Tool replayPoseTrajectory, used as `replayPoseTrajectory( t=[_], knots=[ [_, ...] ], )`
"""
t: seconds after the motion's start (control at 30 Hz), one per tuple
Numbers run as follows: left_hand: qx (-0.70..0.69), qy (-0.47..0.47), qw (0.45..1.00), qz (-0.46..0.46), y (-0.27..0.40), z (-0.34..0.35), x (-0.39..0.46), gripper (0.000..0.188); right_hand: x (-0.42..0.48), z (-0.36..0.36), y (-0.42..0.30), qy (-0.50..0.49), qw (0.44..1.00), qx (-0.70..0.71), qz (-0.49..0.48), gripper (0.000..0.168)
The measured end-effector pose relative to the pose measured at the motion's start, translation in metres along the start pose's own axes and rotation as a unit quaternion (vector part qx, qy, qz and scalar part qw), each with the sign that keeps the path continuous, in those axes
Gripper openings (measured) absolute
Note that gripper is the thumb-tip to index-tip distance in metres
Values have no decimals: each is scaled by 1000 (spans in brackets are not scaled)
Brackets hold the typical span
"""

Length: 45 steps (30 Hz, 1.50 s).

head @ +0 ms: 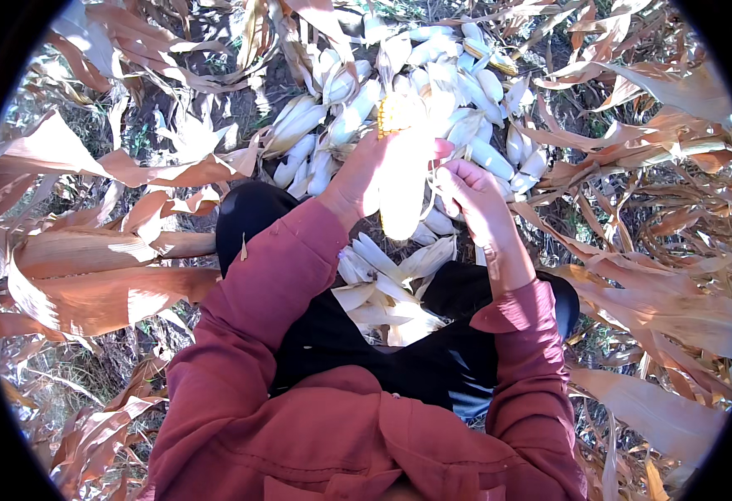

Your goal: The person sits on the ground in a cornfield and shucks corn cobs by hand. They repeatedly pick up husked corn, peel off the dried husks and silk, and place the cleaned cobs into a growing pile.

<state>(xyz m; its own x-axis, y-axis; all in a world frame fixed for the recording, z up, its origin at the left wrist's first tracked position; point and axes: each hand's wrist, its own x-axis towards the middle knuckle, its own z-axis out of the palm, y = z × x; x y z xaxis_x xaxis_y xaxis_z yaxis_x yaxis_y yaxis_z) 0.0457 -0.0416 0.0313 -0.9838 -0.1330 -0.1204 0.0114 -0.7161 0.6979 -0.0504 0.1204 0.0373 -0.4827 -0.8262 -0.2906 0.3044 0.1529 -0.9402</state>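
An ear of corn (pixel 402 194) stands out in front of me, mostly washed out by sunlight, with yellow kernels showing along its left edge and near its top. My left hand (pixel 361 176) wraps around it from the left, and its fingertips come out on the right side. Just right of the ear, my right hand (pixel 473 199) has thumb and fingers pinched on a thin pale strip (pixel 429 203), perhaps husk or cord. Glare hides where the strip meets the ear. Below the ear, loose pale husks (pixel 391 282) lie between my legs.
Beyond my hands spreads a pile of ears in pale husks (pixel 356 116). One ear with bare yellow kernels (pixel 491 57) lies at its far right. A thick dry cornstalk (pixel 109 250) reaches my left knee. Dry corn leaves (pixel 660 300) crowd the right side.
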Motion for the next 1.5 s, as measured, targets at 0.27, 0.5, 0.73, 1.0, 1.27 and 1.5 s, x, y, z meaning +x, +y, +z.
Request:
replayPoseTrajectory(
  t=[0.27,0.5,0.73,1.0,1.27,1.5],
  knots=[
    [-66,-72,995,-25,-21,-4,8,77,-12,-8,-8,10,999,21,-23,44],
    [-96,-39,994,-23,-31,11,5,72,-17,-11,10,-19,999,-28,24,19],
    [-42,-61,993,-90,-37,-10,13,48,-25,-18,-12,-6,969,231,-87,25],
    [-26,-136,977,-162,-59,-5,8,41,-14,-19,-13,138,930,301,-160,18],
    [172,-198,940,-220,-70,16,3,37,-16,-40,-5,85,943,296,-125,20],
    [460,-179,866,-76,-87,-4,8,28,0,-33,9,339,642,-552,-410,13]
  ],
)
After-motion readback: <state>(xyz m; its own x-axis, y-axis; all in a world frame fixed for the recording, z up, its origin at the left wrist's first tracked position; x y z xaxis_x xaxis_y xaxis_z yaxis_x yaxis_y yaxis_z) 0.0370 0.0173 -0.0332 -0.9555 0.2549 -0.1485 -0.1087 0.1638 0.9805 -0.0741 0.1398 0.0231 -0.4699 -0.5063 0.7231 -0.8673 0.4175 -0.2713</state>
